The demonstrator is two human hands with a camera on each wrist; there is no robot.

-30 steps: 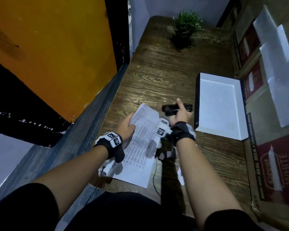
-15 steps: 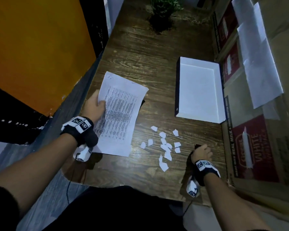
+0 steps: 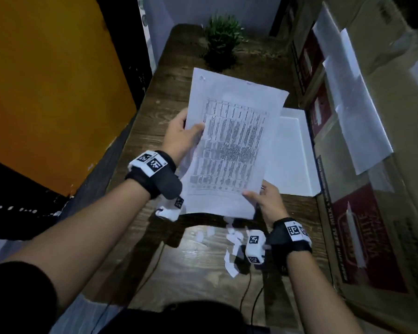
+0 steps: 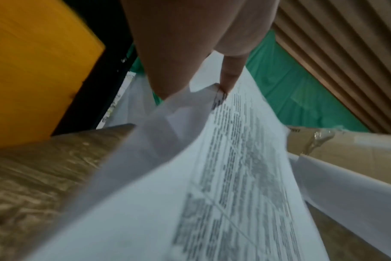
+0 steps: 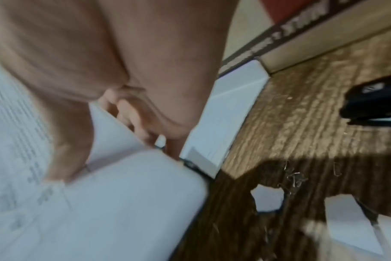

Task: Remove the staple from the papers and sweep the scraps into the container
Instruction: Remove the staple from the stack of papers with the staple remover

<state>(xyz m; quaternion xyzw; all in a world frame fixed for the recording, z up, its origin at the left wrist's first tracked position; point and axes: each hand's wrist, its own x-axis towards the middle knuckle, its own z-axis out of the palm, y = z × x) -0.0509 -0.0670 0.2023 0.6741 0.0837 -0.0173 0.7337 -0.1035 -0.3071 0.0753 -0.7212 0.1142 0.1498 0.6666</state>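
The printed papers [image 3: 232, 141] are lifted off the wooden table [image 3: 203, 273], tilted up toward me. My left hand [image 3: 181, 136] grips their left edge, thumb on the printed face. My right hand [image 3: 266, 201] pinches the lower right corner. In the left wrist view the fingers [image 4: 231, 74] press on the papers [image 4: 223, 176]. Several white paper scraps [image 3: 232, 251] lie on the table under the papers. The white container [image 3: 292, 153] sits behind, partly hidden by the sheets. In the right wrist view a black stapler [image 5: 377, 104] and loose staples [image 5: 295, 178] lie on the wood.
Cardboard boxes [image 3: 372, 213] with white sheets on them line the right side of the table. A small green plant [image 3: 223, 32] stands at the far end. An orange panel [image 3: 46, 80] is to the left. Cables [image 3: 251, 297] run off the near edge.
The papers lay flat on the table under my left hand; now both hands hold them up in the air. My right hand moved from the table's right side to the papers' lower corner.
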